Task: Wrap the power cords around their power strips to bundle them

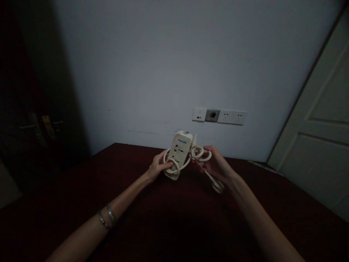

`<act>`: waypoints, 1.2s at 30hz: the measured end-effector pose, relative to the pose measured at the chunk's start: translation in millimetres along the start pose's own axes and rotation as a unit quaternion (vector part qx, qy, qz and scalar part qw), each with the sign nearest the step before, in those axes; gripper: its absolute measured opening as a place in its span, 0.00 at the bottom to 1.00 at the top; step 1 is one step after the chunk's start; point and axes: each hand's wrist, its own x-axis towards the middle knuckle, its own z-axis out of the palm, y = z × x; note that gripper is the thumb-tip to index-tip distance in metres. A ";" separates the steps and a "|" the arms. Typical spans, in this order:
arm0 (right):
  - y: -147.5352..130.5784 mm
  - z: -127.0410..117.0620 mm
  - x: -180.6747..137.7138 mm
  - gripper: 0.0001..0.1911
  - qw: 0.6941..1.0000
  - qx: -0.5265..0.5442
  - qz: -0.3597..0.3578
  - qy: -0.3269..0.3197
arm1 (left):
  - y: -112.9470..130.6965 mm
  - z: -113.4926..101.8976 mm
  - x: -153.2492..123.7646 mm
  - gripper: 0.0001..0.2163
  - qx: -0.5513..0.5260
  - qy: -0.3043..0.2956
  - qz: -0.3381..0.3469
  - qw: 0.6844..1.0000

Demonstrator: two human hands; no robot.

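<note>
A white power strip marked PHILIPS is held tilted above the dark red table, its sockets facing me. My left hand grips its lower left side, the thumb lying over the front near a loop of cord. The white cord is bunched in coils at the strip's right side, and my right hand is closed around those coils. Below the right hand dangles the plug at the end of the cord. Some fingers of the right hand are hidden behind the coils.
The dark red tabletop reaches back to a pale wall. Wall sockets and a grey wall plate sit just above the table. A white panelled door stands at right; a door handle shows at the dark left.
</note>
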 end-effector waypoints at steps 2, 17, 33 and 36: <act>-0.3 -2.0 0.0 0.17 1.000 0.013 0.014 0.005 | 0.0 -0.1 0.4 0.25 0.014 -0.013 -0.013 1.000; 6.4 -12.3 6.5 0.20 0.989 0.138 0.058 -0.004 | 2.4 1.3 -1.3 0.34 -0.029 -0.152 -0.037 0.987; 4.6 -12.3 10.3 0.22 0.993 0.089 0.071 0.027 | -10.7 2.2 2.6 0.41 -0.016 -0.067 -0.008 0.998; 3.1 -8.9 9.0 0.22 0.994 0.072 0.073 0.028 | -9.8 2.9 2.7 0.38 -0.031 -0.041 -0.010 0.999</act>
